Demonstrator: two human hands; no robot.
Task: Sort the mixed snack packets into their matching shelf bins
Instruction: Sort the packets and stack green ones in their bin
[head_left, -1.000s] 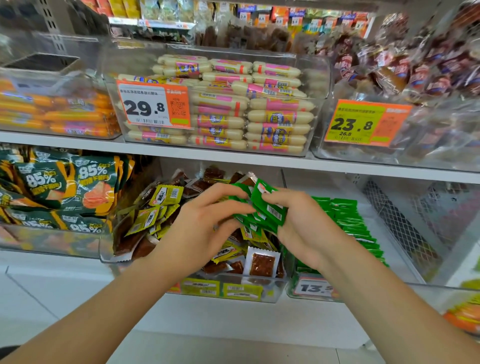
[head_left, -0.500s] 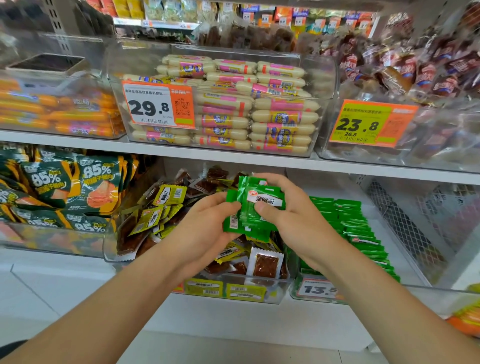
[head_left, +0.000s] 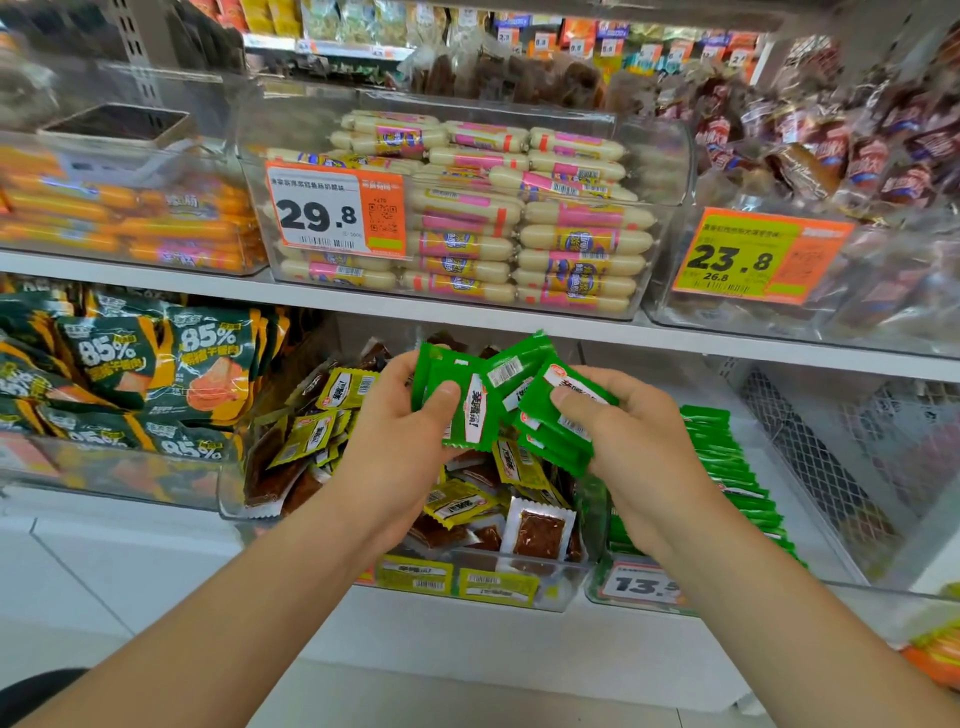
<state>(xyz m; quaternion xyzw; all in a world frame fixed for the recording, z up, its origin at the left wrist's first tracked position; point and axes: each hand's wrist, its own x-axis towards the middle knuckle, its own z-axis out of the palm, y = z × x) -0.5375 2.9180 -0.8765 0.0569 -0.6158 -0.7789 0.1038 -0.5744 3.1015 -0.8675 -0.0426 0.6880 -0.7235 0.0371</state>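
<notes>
Facing shelf (head_left: 467, 318). Mixed bin (head_left: 567, 584) of yellow and brown packets sits below our hands, green bin (head_left: 597, 525) just right of it. Our left hand (head_left: 400, 441) grip pinching green packets (head_left: 467, 408), right hand (head_left: 634, 452) grip pinching second bunch (head_left: 553, 421), bunches touching.

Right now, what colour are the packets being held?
The packets are green, clearest in the head view.

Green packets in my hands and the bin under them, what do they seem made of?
Green packets: likely thin glossy plastic film, given crinkles, sheen and zigzag-cut edges. Bin: apparently clear rigid plastic; the brown packets inside show through its glossy front wall.
</notes>
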